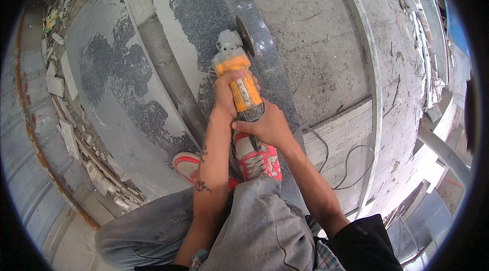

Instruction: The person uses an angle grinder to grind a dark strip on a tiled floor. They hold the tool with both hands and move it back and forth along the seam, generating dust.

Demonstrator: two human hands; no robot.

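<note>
Both my hands hold an orange and grey angle grinder (pixel 237 78), its head pointing away from me. My left hand (pixel 225 92) wraps round the orange body. Behind it, my right hand (pixel 263 125) grips the dark rear end. A round cutting disc (pixel 245 36) stands on edge at the right of the grinder's head. Beneath it lies a dark speckled stone slab (pixel 270 74), partly coated with pale dust. Whether the disc touches the slab or spins, I cannot tell. My red and white shoe (pixel 259 163) rests close below my right hand.
Another dust-patched slab (pixel 117 82) lies to the left, past a narrow gap. A dark cord (pixel 326 153) curls on the ground at the right, near a long pale rail (pixel 371 62). Broken stone pieces (pixel 71 138) line the left side, beside a rusty pipe (pixel 38 153).
</note>
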